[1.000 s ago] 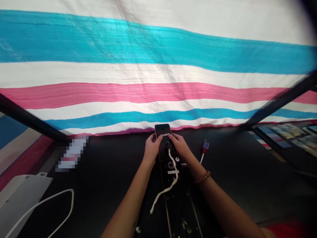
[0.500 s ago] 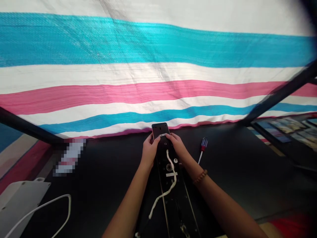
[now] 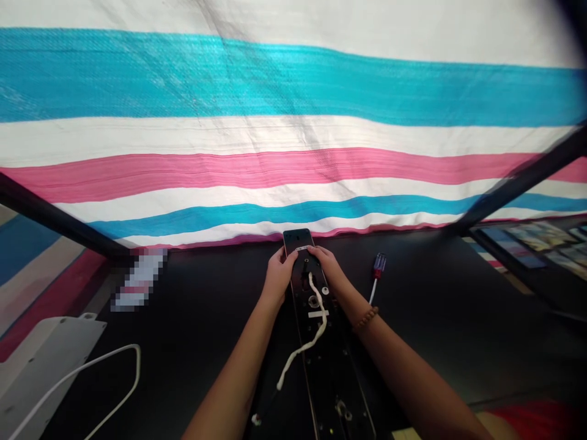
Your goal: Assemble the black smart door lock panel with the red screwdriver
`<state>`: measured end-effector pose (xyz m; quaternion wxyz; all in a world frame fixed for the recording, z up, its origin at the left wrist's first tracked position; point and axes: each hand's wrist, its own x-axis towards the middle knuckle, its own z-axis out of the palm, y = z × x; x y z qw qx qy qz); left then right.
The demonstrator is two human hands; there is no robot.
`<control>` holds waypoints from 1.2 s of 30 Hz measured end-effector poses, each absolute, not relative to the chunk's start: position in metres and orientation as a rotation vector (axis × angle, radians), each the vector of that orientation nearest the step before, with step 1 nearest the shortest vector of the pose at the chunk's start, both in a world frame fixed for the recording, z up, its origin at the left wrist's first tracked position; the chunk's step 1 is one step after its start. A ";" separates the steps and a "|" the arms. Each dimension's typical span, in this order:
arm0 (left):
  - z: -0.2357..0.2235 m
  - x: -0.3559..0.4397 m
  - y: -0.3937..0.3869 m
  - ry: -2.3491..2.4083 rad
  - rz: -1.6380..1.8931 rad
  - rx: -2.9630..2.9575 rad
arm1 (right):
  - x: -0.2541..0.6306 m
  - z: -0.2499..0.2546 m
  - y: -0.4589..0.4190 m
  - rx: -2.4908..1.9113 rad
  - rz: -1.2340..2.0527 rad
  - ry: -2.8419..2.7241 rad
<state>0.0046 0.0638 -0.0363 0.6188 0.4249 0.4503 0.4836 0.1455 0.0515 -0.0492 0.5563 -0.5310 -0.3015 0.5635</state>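
Note:
A long, narrow black panel (image 3: 321, 366) with screws, holes and a round fitting runs away from me across the dark table. My left hand (image 3: 277, 272) is closed on its far left edge, thumb on top near a small white labelled strip (image 3: 302, 248). On the opposite edge my right hand (image 3: 328, 266) grips the same panel, its thumb beside that strip. A white-sleeved cable (image 3: 316, 336) comes out of the panel and hangs over its left side, ending in a small white connector (image 3: 256, 420). The undersides of my fingers are hidden.
To the right lies a screwdriver (image 3: 378, 269) with a blue and red handle. A grey-white case (image 3: 55, 360) with a white cord (image 3: 137, 366) sits at left, near a blurred-out paper (image 3: 140, 278). A striped tarp (image 3: 293, 165) and dark frame bars (image 3: 518, 177) enclose the table's far side.
Both hands keep their hold at the panel's far end. The view shifts slightly, and the panel's near part appears to tilt a little; nothing is let go.

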 end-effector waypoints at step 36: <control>-0.041 -0.176 -0.106 1.836 0.777 2.030 | 0.146 -0.044 0.038 -1.227 1.364 -0.525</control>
